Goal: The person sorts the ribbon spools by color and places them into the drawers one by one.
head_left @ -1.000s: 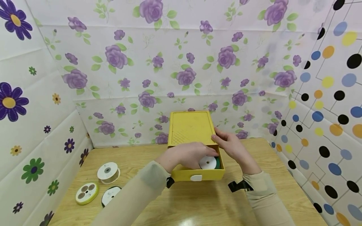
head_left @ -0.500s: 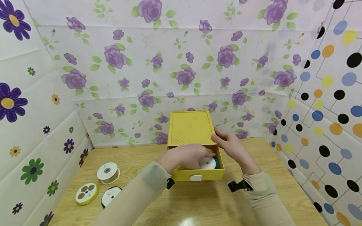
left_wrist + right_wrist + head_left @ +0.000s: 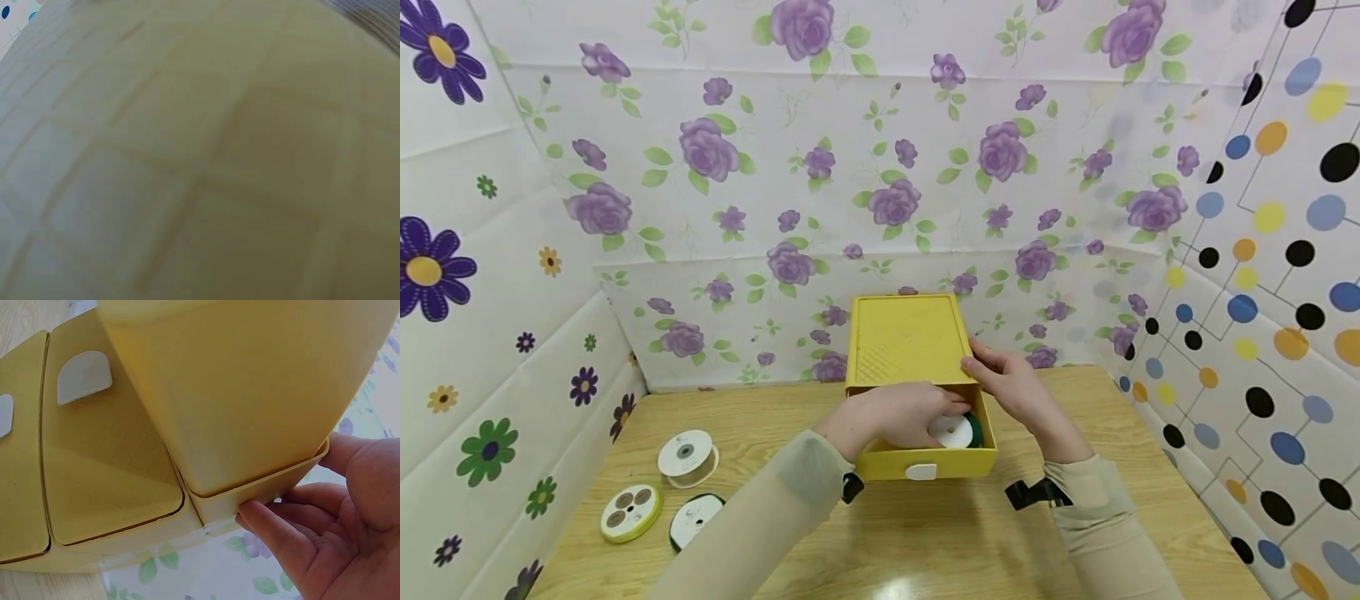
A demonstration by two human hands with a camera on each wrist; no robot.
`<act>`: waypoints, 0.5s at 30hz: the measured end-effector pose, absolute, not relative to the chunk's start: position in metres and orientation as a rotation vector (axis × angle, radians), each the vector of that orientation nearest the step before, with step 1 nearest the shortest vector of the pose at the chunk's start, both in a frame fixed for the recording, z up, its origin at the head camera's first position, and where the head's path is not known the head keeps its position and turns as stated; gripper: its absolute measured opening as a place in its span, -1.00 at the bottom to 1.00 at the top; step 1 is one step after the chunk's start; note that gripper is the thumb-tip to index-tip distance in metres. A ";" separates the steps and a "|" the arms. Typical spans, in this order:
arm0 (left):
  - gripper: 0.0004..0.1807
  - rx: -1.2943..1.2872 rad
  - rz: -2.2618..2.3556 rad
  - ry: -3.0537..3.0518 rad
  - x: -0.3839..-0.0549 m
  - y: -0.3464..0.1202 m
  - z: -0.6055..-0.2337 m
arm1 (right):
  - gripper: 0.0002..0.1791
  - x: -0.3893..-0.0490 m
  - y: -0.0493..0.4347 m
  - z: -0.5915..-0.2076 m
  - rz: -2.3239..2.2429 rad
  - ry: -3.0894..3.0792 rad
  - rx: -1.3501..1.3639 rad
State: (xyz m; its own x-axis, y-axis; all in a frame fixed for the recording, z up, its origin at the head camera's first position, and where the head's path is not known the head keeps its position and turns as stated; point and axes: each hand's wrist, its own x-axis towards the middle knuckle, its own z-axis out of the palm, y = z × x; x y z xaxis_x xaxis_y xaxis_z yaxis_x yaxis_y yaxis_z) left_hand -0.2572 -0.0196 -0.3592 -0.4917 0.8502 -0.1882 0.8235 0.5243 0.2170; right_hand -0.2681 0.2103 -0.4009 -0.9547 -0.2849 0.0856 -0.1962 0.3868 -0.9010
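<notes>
One left hand [image 3: 895, 412] inside pulled-out drawer [image 3: 962, 465], touching white-and-green spool [image 3: 952, 433] there, can't tell if gripping, right hand [image 3: 1015, 390] unclenched, resting against yellow cabinet [image 3: 910, 333], three more spools [image 3: 685, 450] on table [image 3: 925, 533] left of left hand.

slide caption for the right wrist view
A right hand touching a yellow drawer unit, top drawer open, lower drawers closed.

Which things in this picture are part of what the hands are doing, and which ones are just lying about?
In use:
left hand, in the open drawer, holding the green-edged spool
right hand, touching the yellow drawer unit

Lying about on the table, untouched, though possibly related:
white spool
yellow-edged spool
dark-edged spool, partly behind the left sleeve
</notes>
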 end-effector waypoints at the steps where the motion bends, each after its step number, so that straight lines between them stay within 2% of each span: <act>1: -0.27 1.399 0.147 2.496 -0.258 -0.020 -0.359 | -0.21 -0.268 0.210 -0.401 -1.637 2.545 -0.438; 15: -0.33 1.487 0.375 2.444 -0.255 -0.032 -0.351 | -0.19 -0.270 0.210 -0.403 -1.599 2.581 -0.426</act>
